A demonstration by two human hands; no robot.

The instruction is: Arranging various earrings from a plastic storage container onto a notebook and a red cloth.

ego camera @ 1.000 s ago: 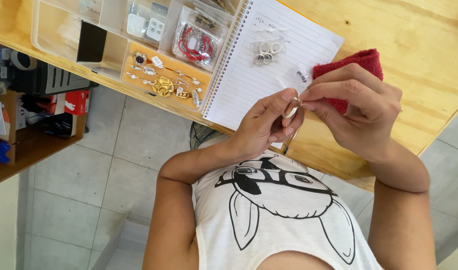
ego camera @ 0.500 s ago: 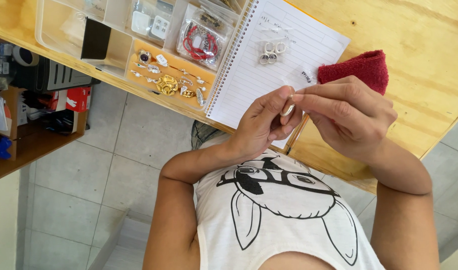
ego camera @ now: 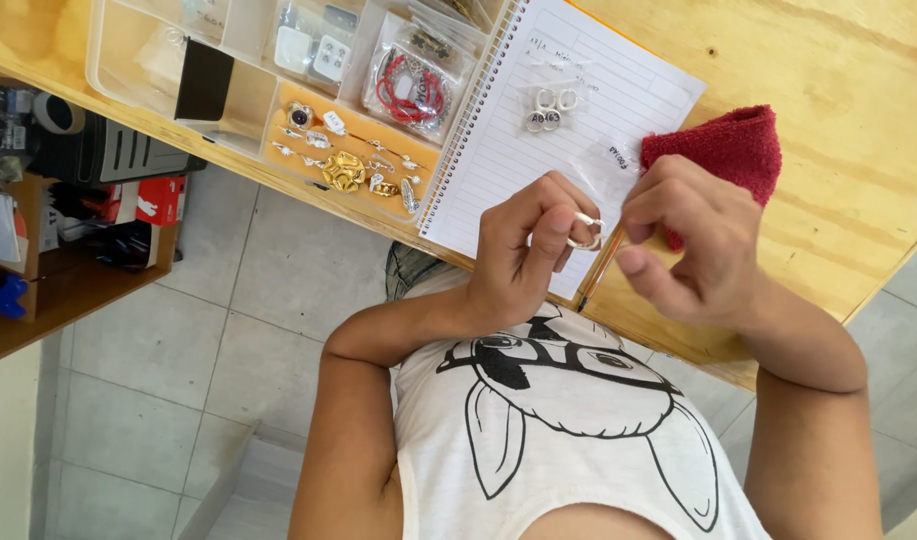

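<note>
Centrally, my left hand [ego camera: 524,250] pinches a thin silvery ring [ego camera: 585,231]; my right hand [ego camera: 694,240], fingers curled, holds nothing I can see.

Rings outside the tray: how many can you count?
4: one ring pinched by the left hand; three rings clustered on the notebook page. Others may be hidden.

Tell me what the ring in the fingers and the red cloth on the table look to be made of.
Ring: looks like polished silver-toned metal, since it glints pale and shiny in the left hand; the exact metal is unclear.
Red cloth: seems to be terry or plush fabric, matte with a nubby, fuzzy surface.
</note>
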